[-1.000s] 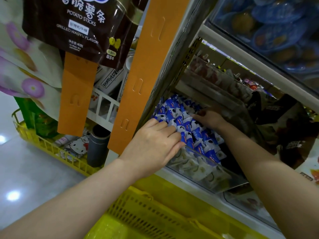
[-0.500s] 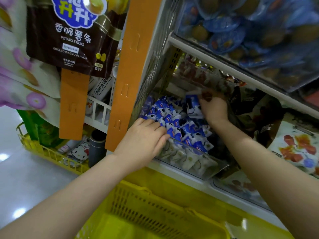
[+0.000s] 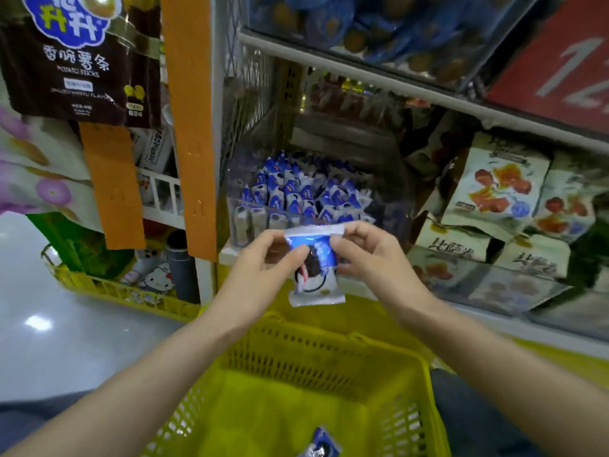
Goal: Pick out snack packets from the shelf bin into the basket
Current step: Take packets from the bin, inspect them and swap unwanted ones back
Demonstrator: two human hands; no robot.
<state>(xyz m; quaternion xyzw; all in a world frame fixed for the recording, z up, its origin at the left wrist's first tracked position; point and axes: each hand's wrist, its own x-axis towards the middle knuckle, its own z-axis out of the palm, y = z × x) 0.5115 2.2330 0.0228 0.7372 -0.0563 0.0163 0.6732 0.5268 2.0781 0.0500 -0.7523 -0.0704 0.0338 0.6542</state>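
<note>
Both hands hold one blue-and-white snack packet (image 3: 314, 285) upright over the yellow basket (image 3: 313, 361). The left hand (image 3: 263, 262) pinches its left edge between thumb and fingers, and the right hand (image 3: 372, 255) pinches its upper right corner. Just behind it, the clear shelf bin (image 3: 257, 219) is packed with more packets (image 3: 296, 189) of the same kind, and another packet (image 3: 321, 445) lies on the basket floor.

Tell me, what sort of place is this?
Probably a shop or small supermarket: a shelf bin full of blue snack packets, a hanging potato sticks bag, and a yellow basket below the left hand and right hand, which hold one packet.
</note>
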